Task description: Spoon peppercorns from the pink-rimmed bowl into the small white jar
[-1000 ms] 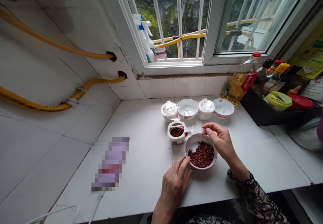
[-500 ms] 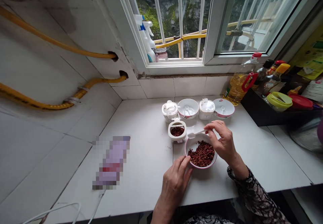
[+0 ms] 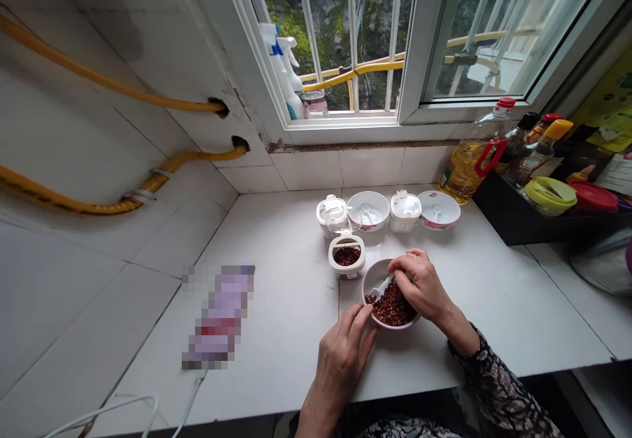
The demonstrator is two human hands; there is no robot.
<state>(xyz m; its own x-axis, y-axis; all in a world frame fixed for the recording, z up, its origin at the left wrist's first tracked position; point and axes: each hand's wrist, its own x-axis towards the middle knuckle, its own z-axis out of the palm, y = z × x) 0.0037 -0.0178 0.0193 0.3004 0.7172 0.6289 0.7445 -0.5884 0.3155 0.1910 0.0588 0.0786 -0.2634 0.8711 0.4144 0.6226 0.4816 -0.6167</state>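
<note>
A white bowl with a pink rim holds dark red peppercorn-like grains. My right hand is closed on the handle of a small white spoon, whose head rests among the grains at the bowl's left side. The fingers of my left hand grip the bowl's left rim. Just behind and left of the bowl stands a white jar with its clear lid raised, holding similar grains.
Behind stand two white lidded jars and two bowls with spoons. At the right are an oil bottle and a black box of condiments. A blurred phone-like object with a cable lies left.
My right hand has lowered and moved slightly left, bringing the spoon from above the bowl's back rim down into the grains. My left hand has stayed at the rim.
</note>
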